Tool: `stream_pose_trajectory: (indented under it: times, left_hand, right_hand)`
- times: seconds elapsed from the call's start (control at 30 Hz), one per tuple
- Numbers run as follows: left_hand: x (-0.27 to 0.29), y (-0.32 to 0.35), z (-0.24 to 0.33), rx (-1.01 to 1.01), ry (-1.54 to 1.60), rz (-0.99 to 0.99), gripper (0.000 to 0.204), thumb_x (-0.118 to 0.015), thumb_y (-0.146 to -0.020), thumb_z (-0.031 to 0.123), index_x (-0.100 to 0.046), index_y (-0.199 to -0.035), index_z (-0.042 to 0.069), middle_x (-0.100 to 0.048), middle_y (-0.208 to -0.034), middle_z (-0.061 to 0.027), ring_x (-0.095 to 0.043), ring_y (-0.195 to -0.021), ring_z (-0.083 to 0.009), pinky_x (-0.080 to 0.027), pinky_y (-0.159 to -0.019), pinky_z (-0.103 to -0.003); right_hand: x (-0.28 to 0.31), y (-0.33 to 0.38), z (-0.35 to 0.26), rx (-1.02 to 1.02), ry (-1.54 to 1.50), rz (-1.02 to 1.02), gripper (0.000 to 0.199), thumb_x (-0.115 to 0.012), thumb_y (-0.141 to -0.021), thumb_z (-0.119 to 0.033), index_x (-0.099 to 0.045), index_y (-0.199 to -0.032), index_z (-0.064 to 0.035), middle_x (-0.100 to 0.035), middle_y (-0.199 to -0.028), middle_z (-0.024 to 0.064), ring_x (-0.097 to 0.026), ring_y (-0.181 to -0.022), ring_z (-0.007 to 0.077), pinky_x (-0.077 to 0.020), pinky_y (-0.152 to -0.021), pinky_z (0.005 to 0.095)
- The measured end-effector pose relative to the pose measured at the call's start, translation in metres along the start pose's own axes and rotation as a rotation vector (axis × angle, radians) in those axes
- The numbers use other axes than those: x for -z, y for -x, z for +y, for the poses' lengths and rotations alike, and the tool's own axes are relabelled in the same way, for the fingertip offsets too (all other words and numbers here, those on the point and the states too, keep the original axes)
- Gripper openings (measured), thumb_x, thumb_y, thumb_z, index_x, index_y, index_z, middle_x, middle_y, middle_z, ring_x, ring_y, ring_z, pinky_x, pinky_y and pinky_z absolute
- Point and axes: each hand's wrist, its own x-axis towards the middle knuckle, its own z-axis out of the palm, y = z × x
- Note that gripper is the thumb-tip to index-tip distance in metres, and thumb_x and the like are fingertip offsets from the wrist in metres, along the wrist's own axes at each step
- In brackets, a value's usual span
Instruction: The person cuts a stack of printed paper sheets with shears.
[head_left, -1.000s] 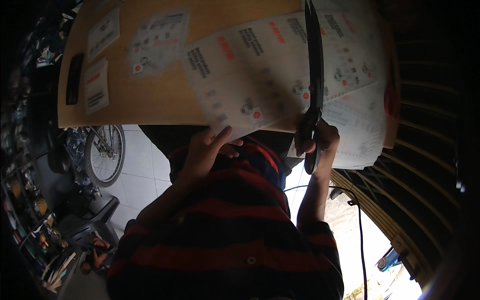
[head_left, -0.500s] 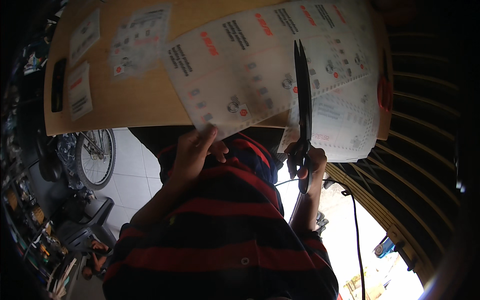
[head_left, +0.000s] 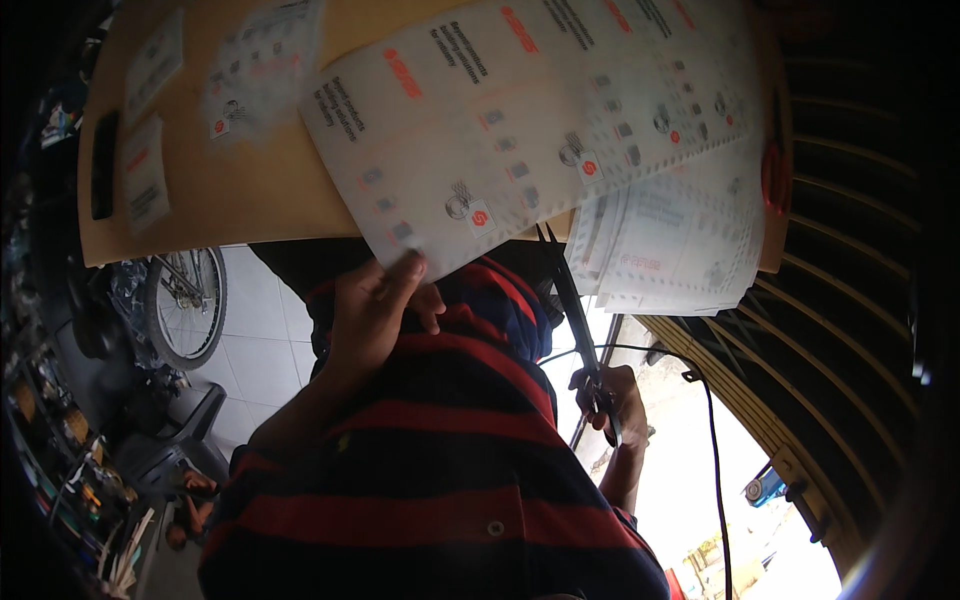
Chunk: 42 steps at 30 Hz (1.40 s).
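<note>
A large translucent printed sheet (head_left: pixel 430 160) with red and black print lies slanted across the wooden table. Its near corner hangs past the table's edge, pinched between thumb and fingers of my left hand (head_left: pixel 370 315). My right hand (head_left: pixel 622 405) is wrapped round the handles of a pair of long black scissors (head_left: pixel 572 300). The blades point up and away, with tips slightly apart close to the sheet's near edge. Whether the tips touch the sheet I cannot tell.
More printed sheets (head_left: pixel 680 250) lie piled at the table's right, by a red object (head_left: pixel 775 178). Smaller printed pieces (head_left: pixel 145 180) rest on the left of the wooden table (head_left: pixel 240 200). A bicycle wheel (head_left: pixel 185 310) and grey chair (head_left: pixel 180 440) stand at left; a black cable (head_left: pixel 712 450) hangs at right.
The scissors in my right hand have come down from over the sheet towards my body, tilting left. My left hand keeps its grip on the sheet's corner. The view has shifted slightly.
</note>
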Motion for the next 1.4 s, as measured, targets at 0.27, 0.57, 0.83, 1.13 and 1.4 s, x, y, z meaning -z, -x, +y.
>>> stream_pose_trajectory:
  times: [0.27, 0.57, 0.83, 1.13, 1.4]
  left_hand:
    - [-0.016, 0.016, 0.021, -0.232, -0.123, 0.02, 0.021, -0.052, -0.096, 0.011, -0.057, -0.095, -0.01, -0.061, -0.074, -0.0148, -0.06, -0.057, -0.0154, -0.05, -0.045, -0.025]
    - [-0.012, 0.017, 0.045, -0.356, -0.337, -0.052, 0.019, -0.055, -0.095, 0.011, -0.059, -0.091, -0.007, -0.062, -0.066, -0.0095, -0.057, -0.05, -0.0091, -0.045, -0.044, -0.021]
    - [0.018, 0.007, 0.029, -0.077, -0.2, 0.111, 0.03, -0.054, -0.096, 0.021, -0.06, -0.092, -0.008, -0.059, -0.065, -0.0096, -0.057, -0.054, -0.0109, -0.042, -0.042, -0.022]
    - [0.026, -0.001, 0.007, 0.015, -0.131, 0.123, 0.037, -0.053, -0.096, 0.029, -0.061, -0.089, -0.006, -0.058, -0.063, -0.0083, -0.054, -0.049, -0.0108, -0.041, -0.043, -0.024]
    - [0.027, -0.002, 0.003, 0.044, -0.119, 0.119, 0.037, -0.052, -0.096, 0.029, -0.061, -0.087, -0.006, -0.059, -0.062, -0.0089, -0.053, -0.048, -0.0107, -0.041, -0.044, -0.024]
  right_hand:
    - [0.005, 0.005, 0.005, -0.047, -0.056, -0.025, 0.083, -0.075, -0.056, -0.071, -0.064, -0.088, 0.0046, -0.049, -0.054, -0.002, -0.046, -0.047, 0.0054, -0.0349, -0.044, 0.0232]
    - [0.002, 0.001, 0.022, 0.059, -0.089, -0.032, 0.075, -0.075, -0.065, -0.065, -0.063, -0.088, 0.0052, -0.052, -0.056, 0.0005, -0.048, -0.048, 0.0063, -0.0358, -0.045, 0.0232]
    - [-0.011, -0.009, 0.021, 0.045, -0.089, -0.133, 0.075, -0.079, -0.062, -0.062, -0.064, -0.094, 0.0039, -0.057, -0.063, 0.0014, -0.055, -0.056, 0.008, -0.0464, -0.052, 0.0237]
    - [-0.021, -0.02, 0.002, 0.017, 0.022, -0.202, 0.093, -0.075, -0.055, -0.07, -0.058, -0.103, 0.0088, -0.059, -0.072, 0.0062, -0.057, -0.067, 0.0085, -0.053, -0.064, 0.0285]
    - [-0.03, -0.025, 0.01, 0.143, 0.024, -0.148, 0.084, -0.073, -0.061, -0.068, -0.057, -0.094, 0.0072, -0.053, -0.064, 0.0045, -0.049, -0.059, 0.0075, -0.0443, -0.053, 0.0253]
